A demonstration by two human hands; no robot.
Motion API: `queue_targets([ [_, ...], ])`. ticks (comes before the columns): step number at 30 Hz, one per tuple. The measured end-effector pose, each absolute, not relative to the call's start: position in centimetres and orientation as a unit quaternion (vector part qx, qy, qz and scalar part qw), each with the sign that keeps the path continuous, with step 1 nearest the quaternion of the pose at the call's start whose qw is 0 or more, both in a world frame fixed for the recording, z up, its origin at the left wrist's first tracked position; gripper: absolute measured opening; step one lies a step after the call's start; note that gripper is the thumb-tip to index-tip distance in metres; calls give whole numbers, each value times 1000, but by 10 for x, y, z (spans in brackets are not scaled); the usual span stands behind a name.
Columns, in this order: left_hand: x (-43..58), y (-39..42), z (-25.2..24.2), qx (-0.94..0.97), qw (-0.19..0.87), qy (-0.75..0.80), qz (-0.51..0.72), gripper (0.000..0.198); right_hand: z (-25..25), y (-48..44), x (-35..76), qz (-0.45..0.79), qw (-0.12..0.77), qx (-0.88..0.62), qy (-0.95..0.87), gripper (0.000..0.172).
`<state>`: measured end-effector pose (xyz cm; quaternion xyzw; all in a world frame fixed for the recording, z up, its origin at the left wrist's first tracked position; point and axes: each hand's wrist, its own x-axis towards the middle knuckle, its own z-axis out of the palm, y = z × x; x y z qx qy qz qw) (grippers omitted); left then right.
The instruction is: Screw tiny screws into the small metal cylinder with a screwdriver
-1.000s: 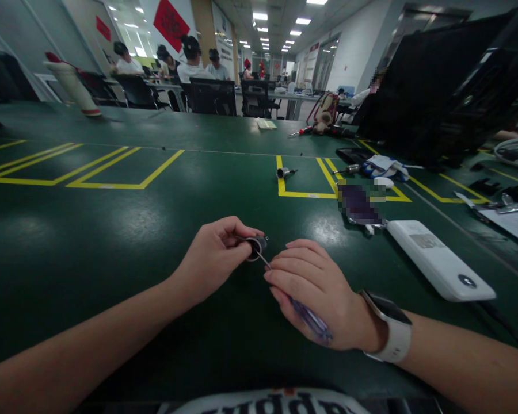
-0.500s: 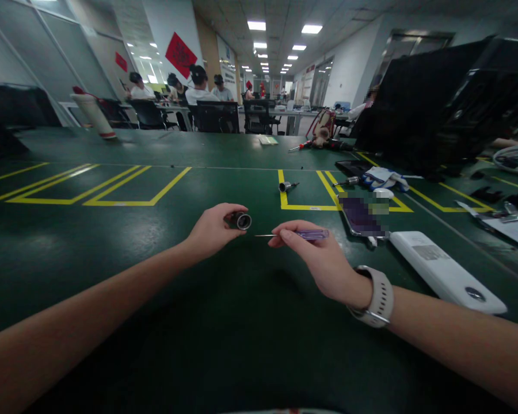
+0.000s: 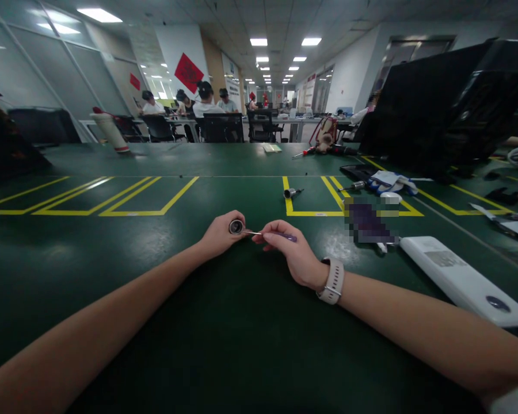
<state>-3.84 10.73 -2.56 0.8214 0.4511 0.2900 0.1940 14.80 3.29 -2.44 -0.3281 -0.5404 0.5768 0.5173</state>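
My left hand (image 3: 218, 237) is closed around a short hollow metal cylinder (image 3: 236, 226), its round open end facing me. In my right hand (image 3: 297, 253) is a thin screwdriver (image 3: 287, 236) with a purple handle, held between thumb and fingers. The screwdriver's shaft points left, its tip at the fingers of my left hand just beside the cylinder. Whether the tip touches the metal I cannot tell. Both hands are above the green table (image 3: 259, 322).
Beyond my hands, a metal part with a thin shaft (image 3: 290, 193) lies by yellow tape. To the right are a phone (image 3: 369, 221), a long white device (image 3: 461, 276), gloves (image 3: 391, 182) and another shafted part (image 3: 357, 186). A red-tipped screwdriver (image 3: 304, 152) lies farther back.
My right hand has moved left, bringing the screwdriver's tip to my left hand. The cylinder has turned, with its open end showing more. The whole view has shifted slightly.
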Motion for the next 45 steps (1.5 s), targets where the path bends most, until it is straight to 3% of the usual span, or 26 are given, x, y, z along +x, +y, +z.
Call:
queue_targets([
  [12, -33, 96, -23, 838, 73, 443, 311, 17, -32, 33, 149, 518, 465, -337, -635, 21],
  [20, -32, 92, -19, 784, 251, 423, 378, 21, -32, 32, 150, 583, 461, -290, -603, 21],
  [23, -32, 93, -20, 778, 274, 420, 378, 21, -32, 33, 149, 593, 464, -284, -594, 19],
  [35, -36, 104, -33, 824, 46, 441, 353, 20, -30, 32, 146, 601, 448, -328, -575, 17],
  [42, -39, 105, -33, 804, 236, 374, 397, 21, -26, 31, 148, 623, 468, -291, -555, 14],
  [45, -39, 105, -31, 806, 269, 358, 388, 20, -25, 32, 148, 633, 467, -290, -546, 15],
])
